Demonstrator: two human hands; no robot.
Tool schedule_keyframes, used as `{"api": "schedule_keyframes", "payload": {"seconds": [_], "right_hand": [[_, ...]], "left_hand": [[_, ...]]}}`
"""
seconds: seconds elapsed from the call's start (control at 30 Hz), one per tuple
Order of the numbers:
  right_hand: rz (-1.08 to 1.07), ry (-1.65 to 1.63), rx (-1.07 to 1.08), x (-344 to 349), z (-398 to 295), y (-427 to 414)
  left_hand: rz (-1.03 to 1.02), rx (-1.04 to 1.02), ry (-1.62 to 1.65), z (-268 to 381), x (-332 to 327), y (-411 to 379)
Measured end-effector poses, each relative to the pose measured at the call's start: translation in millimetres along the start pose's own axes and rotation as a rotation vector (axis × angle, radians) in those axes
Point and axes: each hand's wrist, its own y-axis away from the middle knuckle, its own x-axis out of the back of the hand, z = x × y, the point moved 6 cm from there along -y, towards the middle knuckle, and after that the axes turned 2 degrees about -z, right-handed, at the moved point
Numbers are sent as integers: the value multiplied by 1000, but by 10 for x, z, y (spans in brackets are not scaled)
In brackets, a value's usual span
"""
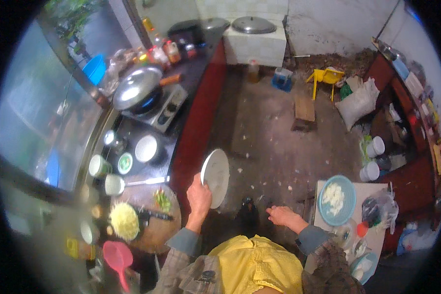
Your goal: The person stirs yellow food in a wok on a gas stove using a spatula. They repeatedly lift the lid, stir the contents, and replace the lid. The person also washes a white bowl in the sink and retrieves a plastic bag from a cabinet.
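Observation:
My left hand [199, 194] grips the rim of a white plate [217, 179], which is tilted nearly on edge over the floor beside the counter. My right hand [281, 215] hangs above the floor with nothing seen in it, its fingers partly curled. Left of the plate, a round cutting board [158, 235] bears a knife [156, 214], chopped green and red pieces [162, 201] and a heap of pale yellow shreds [124, 221]. A blue basket [348, 183] with white pieces [333, 199] rests on the small table to my right.
A lidded wok [139, 88] stands on a gas stove [171, 110], with bowls [146, 148] nearer me. A pink ladle [118, 255] lies at lower left. On the floor are a wooden stool [304, 109], a yellow chair [327, 76] and a white sack [358, 103].

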Motion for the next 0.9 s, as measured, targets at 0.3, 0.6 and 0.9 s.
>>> {"api": "schedule_keyframes", "payload": {"seconds": [0.3, 0.6, 0.9], "right_hand": [[92, 12, 59, 1682, 752, -1066], [-50, 171, 251, 2646, 1329, -2435], [-11, 92, 363, 4225, 1856, -3379]], "left_hand": [[-85, -39, -4, 651, -638, -1606], [41, 141, 2, 822, -875, -2756], [219, 648, 1213, 452, -1634, -3786]]}}
